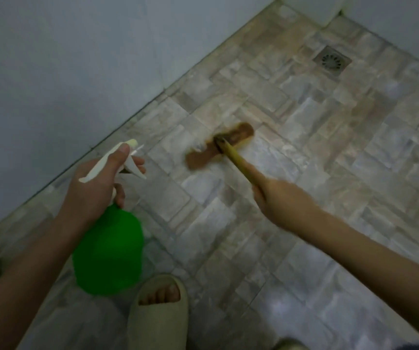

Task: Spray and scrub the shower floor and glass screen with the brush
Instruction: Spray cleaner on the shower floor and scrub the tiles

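My left hand (pixel 94 188) grips the white trigger head of a green spray bottle (pixel 108 251), thumb on top and fingers round the trigger, nozzle facing the tiled floor. My right hand (pixel 279 198) holds the yellow handle of a brush (pixel 219 145). The brush's brown head lies flat on the stone-pattern shower floor (pixel 304 160), blurred by motion, about midway between the wall and the drain. No glass screen is visible in this view.
A pale wall (pixel 64 59) meets the floor along a diagonal line at the left. A square metal drain (pixel 332 60) sits at the upper right. My foot in a beige slipper (pixel 159 311) stands at the bottom centre.
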A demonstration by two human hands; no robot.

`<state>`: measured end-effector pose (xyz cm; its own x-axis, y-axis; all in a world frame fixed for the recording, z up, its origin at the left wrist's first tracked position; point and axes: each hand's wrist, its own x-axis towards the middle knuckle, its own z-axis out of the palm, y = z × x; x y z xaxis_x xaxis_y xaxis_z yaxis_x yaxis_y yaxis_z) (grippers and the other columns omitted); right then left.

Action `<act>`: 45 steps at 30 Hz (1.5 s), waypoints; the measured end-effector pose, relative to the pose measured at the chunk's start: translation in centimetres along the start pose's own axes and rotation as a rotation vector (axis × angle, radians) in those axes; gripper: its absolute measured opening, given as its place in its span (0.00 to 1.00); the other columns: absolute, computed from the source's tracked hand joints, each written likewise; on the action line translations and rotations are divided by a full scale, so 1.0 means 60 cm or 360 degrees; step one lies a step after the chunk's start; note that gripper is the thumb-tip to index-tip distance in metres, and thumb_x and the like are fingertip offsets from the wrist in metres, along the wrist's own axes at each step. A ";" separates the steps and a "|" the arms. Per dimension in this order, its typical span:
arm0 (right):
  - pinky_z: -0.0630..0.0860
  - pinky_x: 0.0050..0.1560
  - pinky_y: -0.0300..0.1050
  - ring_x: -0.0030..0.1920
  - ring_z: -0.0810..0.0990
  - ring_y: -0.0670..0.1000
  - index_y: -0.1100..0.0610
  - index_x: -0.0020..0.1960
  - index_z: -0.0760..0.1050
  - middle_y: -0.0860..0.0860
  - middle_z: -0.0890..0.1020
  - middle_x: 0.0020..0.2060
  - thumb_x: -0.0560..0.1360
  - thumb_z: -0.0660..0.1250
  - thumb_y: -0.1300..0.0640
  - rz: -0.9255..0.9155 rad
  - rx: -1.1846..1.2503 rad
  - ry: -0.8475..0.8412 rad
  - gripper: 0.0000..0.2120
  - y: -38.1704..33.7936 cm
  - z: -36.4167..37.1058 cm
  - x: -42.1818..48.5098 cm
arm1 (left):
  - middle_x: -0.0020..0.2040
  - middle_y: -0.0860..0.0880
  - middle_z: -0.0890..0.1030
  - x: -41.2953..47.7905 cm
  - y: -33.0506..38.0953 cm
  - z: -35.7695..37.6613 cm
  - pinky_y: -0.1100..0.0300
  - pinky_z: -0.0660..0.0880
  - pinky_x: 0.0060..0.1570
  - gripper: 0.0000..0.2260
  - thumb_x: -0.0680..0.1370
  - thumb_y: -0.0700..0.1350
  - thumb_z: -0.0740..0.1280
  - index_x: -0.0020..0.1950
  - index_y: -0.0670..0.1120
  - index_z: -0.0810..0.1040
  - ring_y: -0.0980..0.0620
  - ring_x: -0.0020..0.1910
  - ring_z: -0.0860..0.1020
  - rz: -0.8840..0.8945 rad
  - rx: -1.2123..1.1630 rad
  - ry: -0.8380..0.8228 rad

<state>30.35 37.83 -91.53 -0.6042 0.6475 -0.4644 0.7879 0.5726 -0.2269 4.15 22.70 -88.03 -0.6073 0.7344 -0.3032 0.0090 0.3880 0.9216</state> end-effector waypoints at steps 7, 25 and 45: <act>0.70 0.29 0.45 0.28 0.69 0.50 0.42 0.77 0.37 0.51 0.70 0.31 0.83 0.52 0.56 -0.0119 -0.0141 -0.0044 0.31 -0.059 -0.015 0.062 | 0.51 0.51 0.87 0.010 -0.013 -0.060 0.63 0.71 0.25 0.15 0.75 0.65 0.64 0.52 0.61 0.84 0.42 0.29 0.73 -0.0045 0.0023 0.0158; 0.79 0.44 0.52 0.41 0.81 0.55 0.54 0.78 0.39 0.61 0.74 0.65 0.76 0.57 0.67 0.0489 0.0531 0.0291 0.38 -0.256 -0.054 0.247 | 0.50 0.52 0.86 0.069 -0.041 -0.099 0.61 0.70 0.24 0.15 0.74 0.66 0.63 0.51 0.61 0.84 0.28 0.37 0.76 0.0018 -0.0014 0.0238; 0.72 0.40 0.49 0.29 0.72 0.50 0.49 0.77 0.33 0.54 0.78 0.47 0.76 0.55 0.68 0.0536 0.0576 0.0418 0.41 -0.257 -0.023 0.224 | 0.50 0.56 0.86 0.112 -0.025 -0.075 0.63 0.69 0.23 0.26 0.70 0.69 0.63 0.56 0.53 0.84 0.36 0.43 0.77 -0.0015 -0.0107 0.0157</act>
<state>9.89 38.38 -93.12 -0.2850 0.8947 -0.3439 0.9052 0.1333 -0.4036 -3.51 24.54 -90.39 -0.6823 0.6713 -0.2894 -0.0480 0.3539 0.9341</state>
